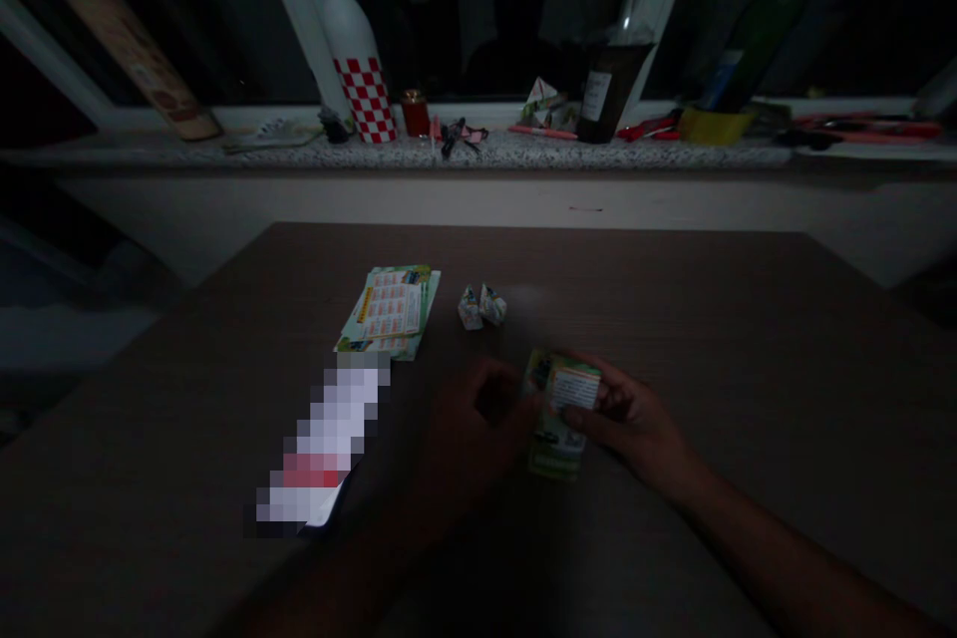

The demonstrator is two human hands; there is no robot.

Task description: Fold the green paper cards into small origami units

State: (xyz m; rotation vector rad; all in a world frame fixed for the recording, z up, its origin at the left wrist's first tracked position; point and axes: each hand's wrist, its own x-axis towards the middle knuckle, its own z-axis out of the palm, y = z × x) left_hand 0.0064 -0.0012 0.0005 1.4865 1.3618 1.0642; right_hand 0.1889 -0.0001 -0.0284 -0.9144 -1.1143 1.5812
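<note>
A small green printed paper sheet (pixel 559 414) lies on the dark wooden table (pixel 710 319) near its front middle. My left hand (pixel 471 424) pinches its left edge with curled fingers. My right hand (pixel 628 414) grips its right side, thumb on top. Just beyond the sheet sit two small folded paper pieces (pixel 481 306). A stack of green and orange printed leaflets (pixel 390 312) lies to the left of them. The room is very dim.
A blurred-out white and red flat object (pixel 323 449) lies at front left. On the stone windowsill (pixel 419 155) stand a red-checked white bottle (pixel 357 60), a small red jar (pixel 414 113), a dark bottle (pixel 609 85), a green bottle (pixel 755 30) and assorted clutter.
</note>
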